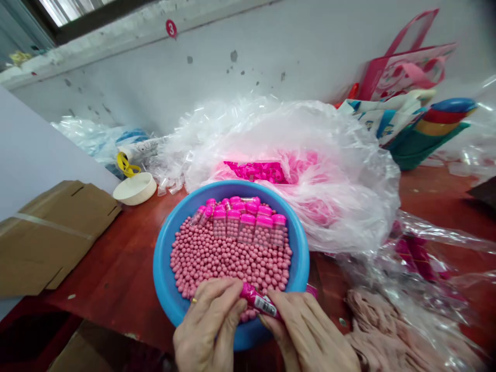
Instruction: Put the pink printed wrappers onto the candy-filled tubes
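A small magenta wrapped tube with a white barcode label point(260, 300) spans the gap between my two hands, above the front of a blue basin point(299, 263). My left hand point(211, 320) pinches the tube's left end with closed fingers. The right end is gripped between the thumb and fingers of my right hand point(312, 330). Small round pink balls point(232, 261) fill the basin. On top of them, toward the back, lie several clear containers with bright pink caps point(247, 227), with pink balls visible inside the nearer ones.
Behind the basin sits a large clear plastic bag point(349, 165) with pink pieces point(258, 171) inside. At left are a cream tape roll point(135, 189), yellow scissors point(127, 166) and flattened cardboard point(58, 232). Beige cloth point(380, 330) lies at right, near bags point(403, 77).
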Motion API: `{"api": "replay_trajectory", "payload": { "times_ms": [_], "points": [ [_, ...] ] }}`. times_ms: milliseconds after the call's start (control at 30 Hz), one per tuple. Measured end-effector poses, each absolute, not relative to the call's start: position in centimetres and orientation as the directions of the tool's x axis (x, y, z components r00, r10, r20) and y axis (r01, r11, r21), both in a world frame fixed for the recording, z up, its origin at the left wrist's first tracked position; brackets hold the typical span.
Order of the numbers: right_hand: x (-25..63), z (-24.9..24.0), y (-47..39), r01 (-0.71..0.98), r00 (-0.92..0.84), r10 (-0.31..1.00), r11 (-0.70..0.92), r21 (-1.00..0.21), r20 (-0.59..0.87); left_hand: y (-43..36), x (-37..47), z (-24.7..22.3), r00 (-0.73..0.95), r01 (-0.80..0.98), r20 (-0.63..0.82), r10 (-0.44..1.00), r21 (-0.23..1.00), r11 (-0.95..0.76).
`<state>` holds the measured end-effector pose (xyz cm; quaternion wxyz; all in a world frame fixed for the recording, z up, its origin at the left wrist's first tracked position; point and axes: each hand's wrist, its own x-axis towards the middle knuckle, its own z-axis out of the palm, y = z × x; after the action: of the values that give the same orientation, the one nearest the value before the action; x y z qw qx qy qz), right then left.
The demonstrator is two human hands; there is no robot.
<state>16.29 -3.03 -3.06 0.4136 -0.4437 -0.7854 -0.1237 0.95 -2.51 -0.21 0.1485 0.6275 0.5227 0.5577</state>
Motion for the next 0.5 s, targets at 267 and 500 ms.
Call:
{"api": "replay_trajectory", "payload": {
  "times_ms": [267,500],
  "points": [
    [16.2,-2.6,-3.0,0.833,-0.266,0.508,0.548,-0.070,0.819,-2.3,-0.7,0.3,0.220,0.684,0.745,0.630,0.344,-0.644],
    [15.1,-2.8,-3.0,0.842,-0.163,0.485,0.523,-0.135,0.859,-1.5,-1.3,1.6,0.473,0.665,0.625,0.621,0.209,-0.717]
  ]
}}
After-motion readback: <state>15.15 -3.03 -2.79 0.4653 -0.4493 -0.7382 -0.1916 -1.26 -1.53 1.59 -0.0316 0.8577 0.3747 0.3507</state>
